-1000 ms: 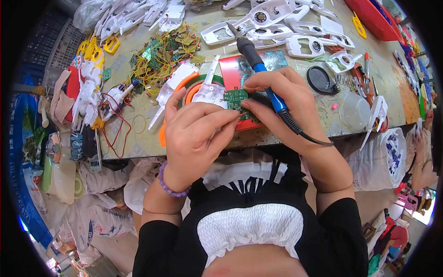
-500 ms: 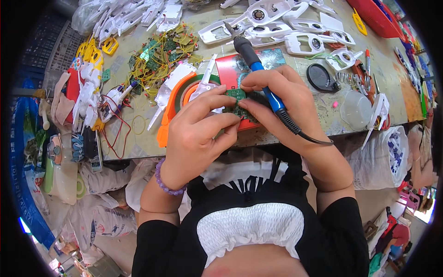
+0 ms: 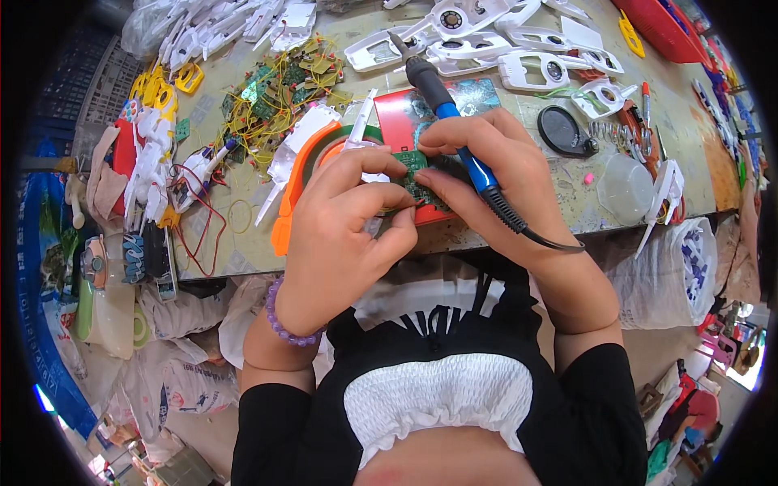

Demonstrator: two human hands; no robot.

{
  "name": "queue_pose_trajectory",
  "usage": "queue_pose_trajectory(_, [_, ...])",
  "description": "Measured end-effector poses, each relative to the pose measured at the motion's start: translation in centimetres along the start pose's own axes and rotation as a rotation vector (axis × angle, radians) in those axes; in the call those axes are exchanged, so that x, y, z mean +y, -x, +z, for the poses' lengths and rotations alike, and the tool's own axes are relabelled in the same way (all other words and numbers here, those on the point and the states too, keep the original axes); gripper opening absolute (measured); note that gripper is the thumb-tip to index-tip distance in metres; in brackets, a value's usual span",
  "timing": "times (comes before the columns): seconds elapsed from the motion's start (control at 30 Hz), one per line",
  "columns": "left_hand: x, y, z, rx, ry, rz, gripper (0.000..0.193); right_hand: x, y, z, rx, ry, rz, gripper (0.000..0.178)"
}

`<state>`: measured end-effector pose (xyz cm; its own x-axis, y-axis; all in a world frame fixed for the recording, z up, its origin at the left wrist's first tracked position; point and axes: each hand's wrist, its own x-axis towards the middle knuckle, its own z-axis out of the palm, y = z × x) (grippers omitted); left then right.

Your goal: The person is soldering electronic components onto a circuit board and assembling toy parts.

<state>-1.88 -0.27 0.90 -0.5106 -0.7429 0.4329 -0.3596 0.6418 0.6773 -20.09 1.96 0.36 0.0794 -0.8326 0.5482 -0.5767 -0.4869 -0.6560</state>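
Observation:
A small green circuit board (image 3: 414,167) is pinched between the thumb and index finger of my right hand (image 3: 498,174). The same hand carries a soldering iron (image 3: 454,117) with a blue handle, lying across the fingers, its tip pointing up and away to the left. My left hand (image 3: 344,227) is closed beside the board, thumb and fingertips together at its left edge. What they pinch is too small to make out; a bit of red shows by the fingertips. Under the hands lies a red box (image 3: 393,109). Left of it are an orange-and-green tape roll (image 3: 301,178) and a white plastic casing (image 3: 362,117).
A heap of circuit boards with yellow wires (image 3: 279,89) lies back left. White casings (image 3: 466,53) crowd the far side. At right are a black round lid (image 3: 561,131), a coiled spring (image 3: 616,138) and a clear cup (image 3: 625,190). Red wires (image 3: 219,215) hang near the left front edge.
My left fingers have curled and shifted slightly along the board's edge. The right hand still holds the board and the iron, almost unmoved. The view has shifted a little.

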Motion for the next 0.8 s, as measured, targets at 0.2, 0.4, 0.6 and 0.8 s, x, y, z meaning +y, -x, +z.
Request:
queue_pose_trajectory(0.2, [0.3, -0.5, -0.4, -0.060, -0.030, -0.021, 0.008, 0.0, 0.0, -0.2, 0.007, 0.013, -0.011, 0.028])
queue_pose_trajectory(0.4, [0.4, -0.7, -0.5, -0.088, -0.087, 0.029, 0.008, 0.1, 0.2, -0.4, 0.093, -0.003, 0.004, 0.033])
queue_pose_trajectory(0.6, [0.3, -0.2, -0.7, -0.077, -0.061, -0.014, 0.009, -0.9, 1.3, -5.9, 0.352, 0.074, 0.087, 0.039])
queue_pose_trajectory(0.8, [0.3, -0.6, -0.7, -0.084, -0.047, 0.010, 0.008, 1.0, 3.0, -10.3, 0.361, -0.348, -0.182, 0.019])
